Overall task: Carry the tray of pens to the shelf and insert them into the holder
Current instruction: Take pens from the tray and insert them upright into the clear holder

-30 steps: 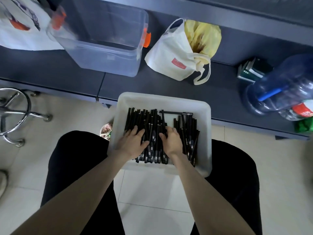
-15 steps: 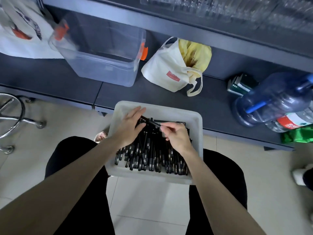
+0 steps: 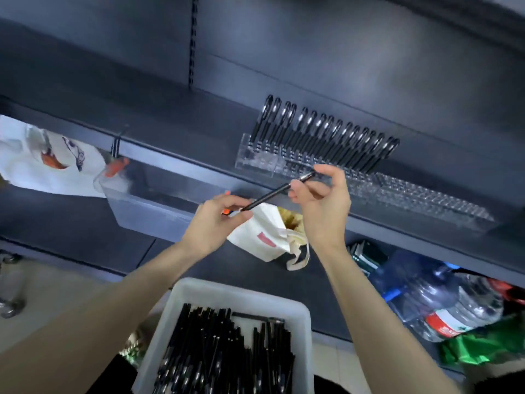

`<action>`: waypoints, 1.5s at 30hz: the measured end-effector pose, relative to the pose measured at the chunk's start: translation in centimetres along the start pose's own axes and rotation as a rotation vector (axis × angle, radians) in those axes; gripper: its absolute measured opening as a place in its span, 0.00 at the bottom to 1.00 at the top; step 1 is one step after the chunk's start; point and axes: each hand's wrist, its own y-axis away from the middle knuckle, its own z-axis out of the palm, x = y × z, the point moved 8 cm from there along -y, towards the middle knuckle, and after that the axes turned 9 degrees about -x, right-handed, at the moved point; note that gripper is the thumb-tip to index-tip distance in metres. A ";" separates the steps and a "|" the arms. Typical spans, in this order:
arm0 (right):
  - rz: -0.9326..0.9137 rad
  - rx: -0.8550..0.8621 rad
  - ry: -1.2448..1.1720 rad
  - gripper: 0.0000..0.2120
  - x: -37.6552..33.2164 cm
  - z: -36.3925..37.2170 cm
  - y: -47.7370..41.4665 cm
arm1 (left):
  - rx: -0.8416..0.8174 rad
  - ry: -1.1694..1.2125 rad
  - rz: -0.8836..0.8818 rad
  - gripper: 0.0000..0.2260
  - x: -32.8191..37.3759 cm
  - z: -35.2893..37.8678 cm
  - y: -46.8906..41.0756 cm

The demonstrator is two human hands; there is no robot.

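While the white tray (image 3: 302, 317) sits low in front of the person, heaped with black pens (image 3: 221, 351), one pen (image 3: 271, 194) is held up between both hands before the shelf (image 3: 176, 132). The left hand (image 3: 218, 223) pinches its dark lower end. The right hand (image 3: 321, 206) pinches it near the silvery upper end, spare fingers loosely curled. The pen's long axis slants up and to the right, that upper end aimed at the clear holder (image 3: 412, 200), which lies just beyond the right hand, the nearer of the two. A row of standing pens (image 3: 326, 135) fills the holder's back left. Its holes blur together, so I can't pick out a free one, nor tell whether the tip touches. The tray's near end is cut off.
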 end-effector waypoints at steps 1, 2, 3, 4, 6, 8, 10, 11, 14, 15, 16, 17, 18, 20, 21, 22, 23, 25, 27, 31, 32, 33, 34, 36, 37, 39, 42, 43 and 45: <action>-0.065 0.012 0.054 0.14 -1.5 -0.2 -1.1 | 0.070 -0.029 0.020 0.11 0.9 -1.1 -0.8; -0.123 0.026 0.107 0.14 -3.0 -0.3 -2.3 | 0.134 -0.055 0.038 0.14 1.7 -2.2 -1.5; -0.172 0.047 0.156 0.14 -4.3 -0.5 -3.4 | 0.187 -0.086 0.060 0.18 2.3 -3.2 -2.3; -0.211 0.077 0.190 0.14 -5.5 -0.7 -4.4 | 0.223 -0.124 0.086 0.22 2.9 -4.0 -3.2; -0.270 0.132 0.218 0.13 -7.4 -0.8 -6.3 | 0.233 -0.195 0.096 0.29 3.5 -5.0 -5.3; -0.328 0.152 0.265 0.12 -8.8 -0.3 -7.7 | 0.178 -0.215 0.062 0.35 3.4 -5.1 -7.2; -0.352 0.138 0.325 0.12 -9.5 0.6 -8.8 | 0.102 -0.197 0.029 0.39 2.7 -4.5 -8.8; -0.355 0.127 0.344 0.12 -9.6 1.1 -9.2 | 0.066 -0.180 0.010 0.40 2.2 -4.2 -9.4; -0.346 0.092 0.399 0.12 -9.2 2.4 -10.0 | 0.005 -0.154 -0.031 0.41 0.9 -3.5 -10.5; -0.345 0.081 0.425 0.12 -9.1 2.7 -10.1 | 0.007 -0.156 -0.033 0.41 0.6 -3.4 -10.7; -0.347 0.072 0.451 0.12 -8.9 3.1 -10.2 | 0.014 -0.163 -0.034 0.40 0.5 -3.4 -10.8; -0.348 0.064 0.473 0.12 -8.7 3.3 -10.3 | 0.020 -0.176 -0.033 0.39 0.4 -3.4 -10.8; -0.347 0.061 0.493 0.12 -8.5 3.6 -10.4 | 0.024 -0.193 -0.035 0.38 0.3 -3.3 -10.8; -0.342 0.060 0.530 0.12 -8.1 3.9 -10.5 | 0.030 -0.235 -0.044 0.35 0.3 -3.2 -10.8; -0.342 0.054 0.547 0.12 -8.0 4.1 -10.6 | 0.036 -0.258 -0.046 0.34 0.3 -3.2 -10.8; -0.341 0.042 0.565 0.12 -7.8 4.3 -10.6 | 0.044 -0.280 -0.046 0.33 0.3 -3.2 -10.8; -0.337 0.025 0.589 0.12 -7.6 4.6 -10.6 | 0.053 -0.298 -0.043 0.33 0.3 -3.2 -10.7; -0.327 -0.009 0.681 0.13 -7.1 5.2 -10.7 | 0.065 -0.318 -0.039 0.32 0.3 -3.2 -10.7; -0.323 -0.025 0.765 0.13 -6.8 5.6 -10.8 | 0.072 -0.320 -0.037 0.31 0.3 -3.3 -10.6; -0.315 -0.055 0.758 0.14 -6.7 6.0 -11.5 | 0.075 -0.323 -0.037 0.31 0.4 -3.2 -10.6; -0.312 -0.075 0.764 0.14 -6.7 6.2 -11.6 | 0.075 -0.326 -0.039 0.31 0.4 -3.2 -10.6; -0.307 -0.099 0.778 0.13 -6.6 6.3 -11.8 | 0.075 -0.327 -0.042 0.31 0.4 -3.2 -10.6; -0.298 -0.121 0.797 0.13 -6.6 6.5 -12.0 | 0.075 -0.326 -0.045 0.31 0.4 -3.2 -10.6; -0.283 -0.164 0.835 0.13 -6.3 6.8 -12.1 | 0.072 -0.320 -0.052 0.31 0.4 -3.2 -10.6; -0.275 -0.176 0.841 0.13 -6.0 6.8 -12.1 | 0.070 -0.319 -0.053 0.31 0.3 -3.2 -10.6; -0.263 -0.172 0.820 0.13 -5.7 6.8 -12.0 | 0.066 -0.328 -0.053 0.31 0.3 -3.1 -10.6; -0.277 -0.156 0.789 0.15 -5.5 6.8 -11.8 | 0.054 -0.359 -0.064 0.31 0.1 -3.0 -10.6; -0.277 -0.153 0.784 0.16 -5.4 6.8 -11.6 | 0.047 -0.360 -0.064 0.31 0.0 -2.9 -10.6; -0.270 -0.141 0.770 0.18 -5.3 6.5 -11.2 | 0.038 -0.315 -0.055 0.33 -0.3 -2.9 -10.4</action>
